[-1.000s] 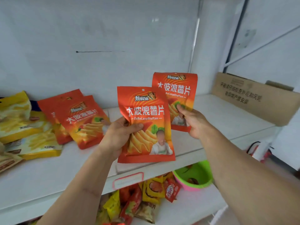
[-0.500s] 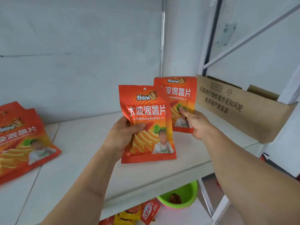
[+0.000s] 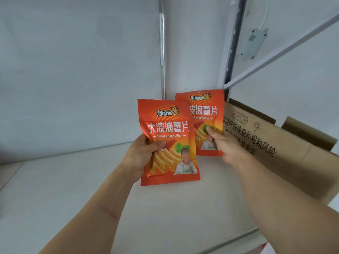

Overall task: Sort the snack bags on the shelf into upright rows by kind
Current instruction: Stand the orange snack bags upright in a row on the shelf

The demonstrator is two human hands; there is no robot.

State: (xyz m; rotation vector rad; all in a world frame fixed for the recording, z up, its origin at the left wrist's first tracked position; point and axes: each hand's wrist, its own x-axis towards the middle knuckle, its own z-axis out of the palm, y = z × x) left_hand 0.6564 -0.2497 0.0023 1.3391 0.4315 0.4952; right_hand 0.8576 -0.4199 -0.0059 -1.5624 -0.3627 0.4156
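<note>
We hold two orange chip bags upright above the white shelf [image 3: 91,189]. Both carry the same front: large white characters 大波浪薯片, the line "DaBoLangShuPian" beneath, a small dark logo near the top that is too fine to read, and a picture of wavy chips with a green leaf.

Our left hand [image 3: 141,154] grips the near bag [image 3: 170,125] by its left edge, thumb curled across the front and the fingers hidden behind. Our right hand [image 3: 225,145] pinches the far bag [image 3: 203,110] on its lower right part, thumb on the front, fingers behind. The near bag overlaps the far bag's left side and covers the first character of its name.

Taking the near bag as our mark, the far bag sits behind it and to the right, its bottom edge close to the shelf; we cannot tell if it touches. Further right a brown cardboard box [image 3: 286,162] lies tilted on the shelf, printed with black Chinese characters, among them 请仔细检查外观和风轮, and a recycling mark. The far bag's right edge overlaps the box's left end. Behind the bags stands a white back panel [image 3: 73,70] with a metal post [image 3: 162,52].
</note>
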